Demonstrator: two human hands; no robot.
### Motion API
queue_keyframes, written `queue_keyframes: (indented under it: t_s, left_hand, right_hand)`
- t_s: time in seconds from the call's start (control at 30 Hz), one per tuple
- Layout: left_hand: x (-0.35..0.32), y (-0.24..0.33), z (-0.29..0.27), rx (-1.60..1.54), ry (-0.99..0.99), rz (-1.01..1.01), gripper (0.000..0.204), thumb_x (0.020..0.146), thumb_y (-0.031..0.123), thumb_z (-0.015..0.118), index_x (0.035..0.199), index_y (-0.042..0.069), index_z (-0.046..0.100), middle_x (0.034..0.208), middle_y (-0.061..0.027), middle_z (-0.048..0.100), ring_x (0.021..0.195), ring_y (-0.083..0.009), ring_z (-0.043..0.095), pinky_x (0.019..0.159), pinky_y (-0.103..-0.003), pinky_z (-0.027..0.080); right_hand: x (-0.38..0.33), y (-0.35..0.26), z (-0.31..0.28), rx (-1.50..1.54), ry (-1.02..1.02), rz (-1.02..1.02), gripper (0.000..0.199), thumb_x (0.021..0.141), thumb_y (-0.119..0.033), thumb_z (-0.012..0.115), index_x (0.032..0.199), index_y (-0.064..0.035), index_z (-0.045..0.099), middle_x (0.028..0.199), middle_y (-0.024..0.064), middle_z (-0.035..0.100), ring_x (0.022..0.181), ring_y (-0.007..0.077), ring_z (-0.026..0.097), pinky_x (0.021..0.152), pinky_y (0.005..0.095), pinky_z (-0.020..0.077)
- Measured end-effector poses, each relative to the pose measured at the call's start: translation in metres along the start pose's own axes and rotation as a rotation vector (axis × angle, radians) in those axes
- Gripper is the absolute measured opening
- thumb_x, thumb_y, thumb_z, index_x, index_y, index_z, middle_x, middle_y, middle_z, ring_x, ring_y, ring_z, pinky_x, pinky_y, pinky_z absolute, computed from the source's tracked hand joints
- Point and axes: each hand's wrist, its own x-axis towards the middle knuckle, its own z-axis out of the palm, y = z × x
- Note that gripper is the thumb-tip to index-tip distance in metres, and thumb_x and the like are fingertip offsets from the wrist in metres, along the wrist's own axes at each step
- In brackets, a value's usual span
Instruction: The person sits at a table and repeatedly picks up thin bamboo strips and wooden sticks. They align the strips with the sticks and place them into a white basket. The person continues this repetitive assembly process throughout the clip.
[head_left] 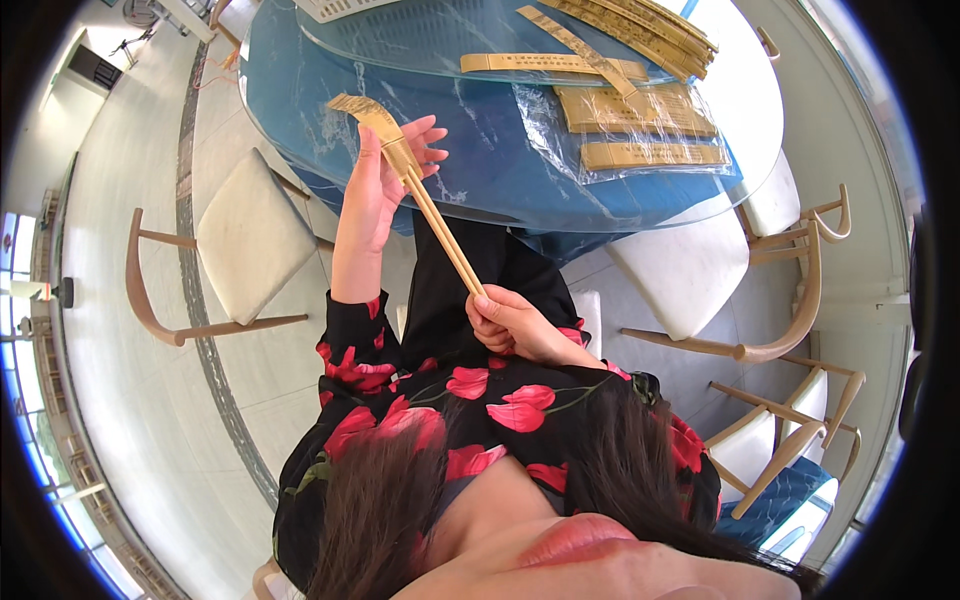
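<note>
A pair of light wooden chopsticks (442, 230) slants between my two hands, the upper ends inside a gold-brown paper chopstick sleeve (392, 145). My left hand (372, 205) grips the sleeve with the thumb against its side; the other fingers extend behind it. The sleeve's far end curls over to the left above the table edge. Close to my body, my right hand (517, 326) is closed around the lower ends of the chopsticks, which its fingers hide.
The blue marble-patterned table (310, 130) carries a pile of sleeves (640, 35), two crossed sleeves (545, 63) and sleeve bundles (640, 110) on clear plastic wrap. A white basket (345, 8) stands at the far edge. Chairs stand left (255, 235) and right (685, 270).
</note>
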Motion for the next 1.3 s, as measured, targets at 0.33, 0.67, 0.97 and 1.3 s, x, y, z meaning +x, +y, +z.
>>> queue_keyframes:
  t_s: [0.33, 0.67, 0.97, 1.3]
  left_hand:
    - [0.019, -0.019, 0.008, -0.416, 0.131, 0.234, 0.05, 0.112, 0.045, 0.036, 0.15, 0.011, 0.039, 0.082, 0.0007, 0.049, 0.059, -0.0059, 0.033, 0.054, -0.022, 0.032]
    - [-0.022, -0.036, 0.053, -0.453, 0.141, -0.009, 0.056, 0.111, 0.046, 0.04, 0.141, -0.001, 0.047, 0.074, 0.0069, 0.031, 0.059, -0.0039, 0.026, 0.05, -0.021, 0.025]
    - [-0.01, -0.016, 0.032, -0.485, 0.202, 0.134, 0.053, 0.111, 0.046, 0.039, 0.135, -0.001, 0.048, 0.073, 0.0061, 0.032, 0.059, -0.0053, 0.028, 0.052, -0.022, 0.028]
    - [-0.038, -0.022, 0.068, -0.589, 0.067, 0.01, 0.046, 0.112, 0.043, 0.04, 0.128, 0.001, 0.05, 0.073, 0.0059, 0.031, 0.059, -0.0045, 0.028, 0.049, -0.021, 0.026]
  right_hand:
    - [0.002, 0.005, 0.001, -0.039, 0.071, 0.02, 0.027, 0.111, -0.03, 0.048, 0.092, -0.0108, 0.049, 0.069, -0.0089, 0.032, 0.055, 0.0027, 0.026, 0.048, 0.021, 0.019]
    - [0.033, -0.021, 0.023, -0.014, 0.099, -0.118, 0.027, 0.111, -0.031, 0.047, 0.096, -0.0087, 0.052, 0.07, -0.0066, 0.034, 0.056, 0.0041, 0.028, 0.049, 0.0216, 0.021]
    - [0.008, -0.017, 0.002, -0.664, 0.11, -0.285, 0.016, 0.107, -0.013, 0.051, 0.11, -0.0011, 0.06, 0.081, 0.0018, 0.054, 0.074, 0.0095, 0.053, 0.068, 0.0253, 0.0449]
    - [0.033, -0.019, 0.015, -0.738, 0.405, -0.601, 0.008, 0.099, -0.006, 0.064, 0.096, 0.0012, 0.061, 0.077, 0.0032, 0.06, 0.067, 0.0105, 0.054, 0.062, 0.026, 0.045]
